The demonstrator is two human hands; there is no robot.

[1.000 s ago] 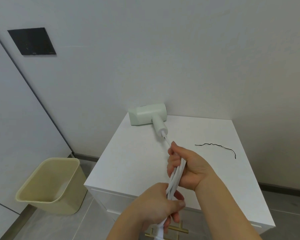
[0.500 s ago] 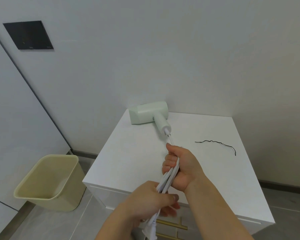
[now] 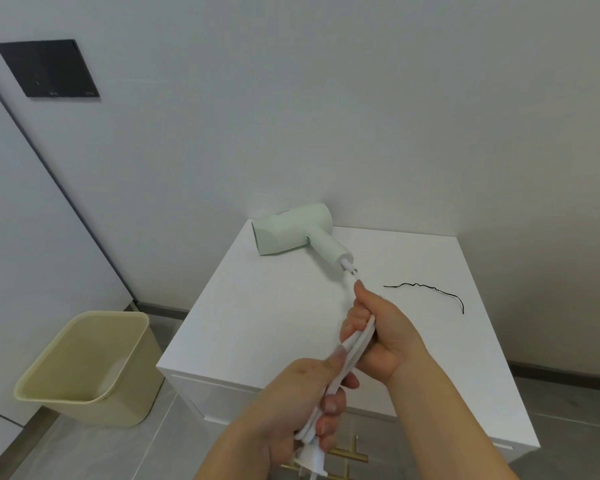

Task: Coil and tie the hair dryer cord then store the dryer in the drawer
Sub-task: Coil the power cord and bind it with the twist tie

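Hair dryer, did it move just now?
Yes. The hair dryer turned: its handle swung right, nearer the black tie on the cabinet top; its nozzle stayed put.

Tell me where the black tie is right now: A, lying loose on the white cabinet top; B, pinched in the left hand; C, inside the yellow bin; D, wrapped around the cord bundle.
A: the black tie lies loose on the cabinet top, apart from the cord.

you're in a home, looks like a bedroom or bath corner: small white cabinet [image 3: 274, 317] w/ a brass drawer handle [image 3: 357, 453], pale green hair dryer [image 3: 291, 230] on top, beige plastic bin [image 3: 84, 358] on grey floor tiles [image 3: 101, 452], plain white walls, dark wall panel [image 3: 47, 69].
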